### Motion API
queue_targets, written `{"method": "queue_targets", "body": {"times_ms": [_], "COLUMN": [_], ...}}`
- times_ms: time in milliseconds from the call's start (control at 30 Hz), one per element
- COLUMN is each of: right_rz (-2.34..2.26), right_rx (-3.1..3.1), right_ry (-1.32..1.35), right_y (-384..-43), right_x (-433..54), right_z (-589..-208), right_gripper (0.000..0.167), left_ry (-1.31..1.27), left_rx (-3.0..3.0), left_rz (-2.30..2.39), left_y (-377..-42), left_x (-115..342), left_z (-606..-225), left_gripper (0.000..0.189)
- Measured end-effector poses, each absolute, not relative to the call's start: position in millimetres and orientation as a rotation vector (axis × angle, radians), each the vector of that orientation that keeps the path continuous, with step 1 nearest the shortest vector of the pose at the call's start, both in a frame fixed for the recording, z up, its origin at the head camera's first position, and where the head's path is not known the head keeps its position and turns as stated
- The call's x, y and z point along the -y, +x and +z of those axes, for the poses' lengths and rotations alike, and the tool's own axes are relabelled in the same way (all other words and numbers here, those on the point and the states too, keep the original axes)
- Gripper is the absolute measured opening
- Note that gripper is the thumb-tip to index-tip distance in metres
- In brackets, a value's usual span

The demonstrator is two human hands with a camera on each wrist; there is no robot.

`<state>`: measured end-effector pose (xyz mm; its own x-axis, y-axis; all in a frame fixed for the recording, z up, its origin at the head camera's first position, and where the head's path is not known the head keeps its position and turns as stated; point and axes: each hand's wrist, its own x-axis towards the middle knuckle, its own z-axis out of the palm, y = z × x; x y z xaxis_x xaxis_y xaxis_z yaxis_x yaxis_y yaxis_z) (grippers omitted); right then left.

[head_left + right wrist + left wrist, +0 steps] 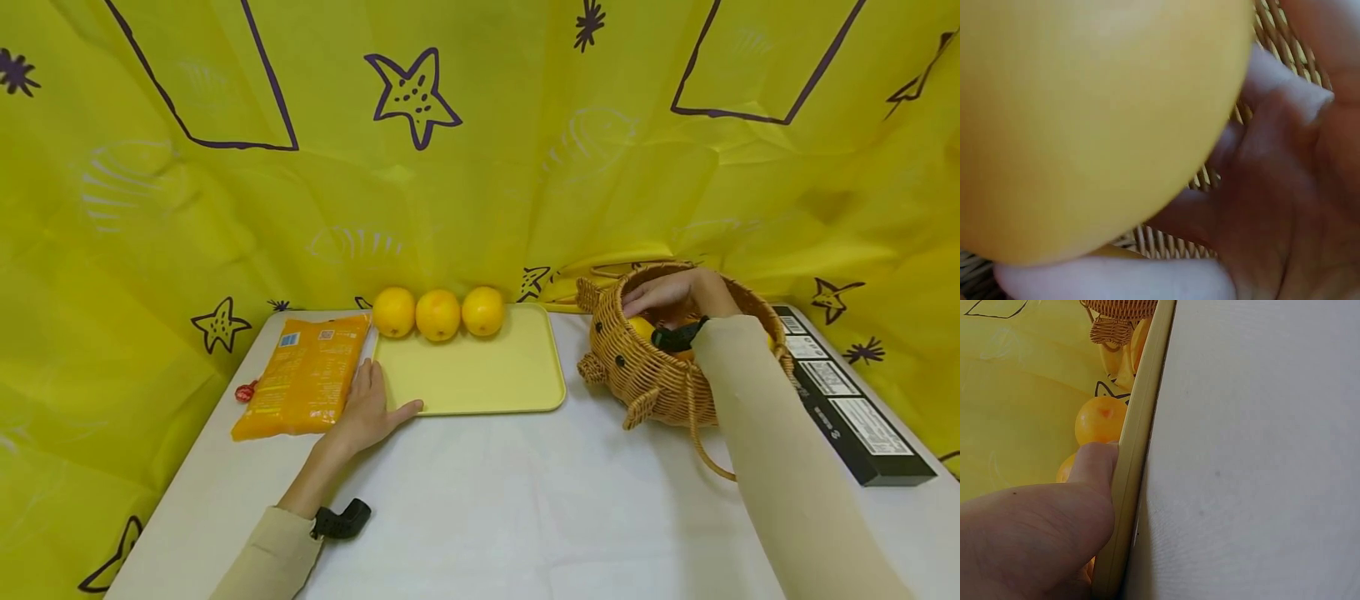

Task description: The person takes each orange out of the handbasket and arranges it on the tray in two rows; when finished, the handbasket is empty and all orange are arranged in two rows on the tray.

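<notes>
My left hand (367,414) rests at the near left corner of a pale yellow tray (480,379). Its fingers lie straight along the left side, and its thumb (1094,462) touches the front edge. Three oranges (438,316) stand in a row along the tray's back left part. My right hand (671,292) is down inside a wicker basket (660,392) with an animal face. A large orange (1097,125) fills much of the right wrist view, beside the thumb and in front of the fingers. It hides the fingertips, so a firm grip cannot be made out.
An orange plastic packet (307,379) lies left of the tray, with a red wrapped candy (246,392) by its left edge. A long black box (855,417) lies right of the basket. The basket's handle (701,446) hangs forward onto the white table (525,508). Behind hangs a yellow cloth (480,192).
</notes>
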<state>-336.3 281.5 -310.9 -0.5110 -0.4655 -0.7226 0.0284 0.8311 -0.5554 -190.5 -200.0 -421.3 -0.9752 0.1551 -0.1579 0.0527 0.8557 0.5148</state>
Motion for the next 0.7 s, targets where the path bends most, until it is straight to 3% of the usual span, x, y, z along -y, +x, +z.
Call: {"method": "queue_targets", "body": {"times_ms": [500, 700], "right_rz": [-0.607, -0.613], "right_rx": [-2.100, -1.939], "right_ry": [-0.312, -0.330], "right_y": [-336.2, -337.9], "right_x": [-284.7, -281.8], "right_z": [-307.2, -295.4], "right_gripper": [0.084, 0.070], "left_ry": [0.181, 0.181], "left_rx": [-2.843, -2.843], "left_rz": [0.780, 0.782], "left_y": [-188.9, -191.2], "left_x": [200.7, 201.5], "left_z": [-420.1, -421.7], "left_gripper": [0.109, 0.110]}}
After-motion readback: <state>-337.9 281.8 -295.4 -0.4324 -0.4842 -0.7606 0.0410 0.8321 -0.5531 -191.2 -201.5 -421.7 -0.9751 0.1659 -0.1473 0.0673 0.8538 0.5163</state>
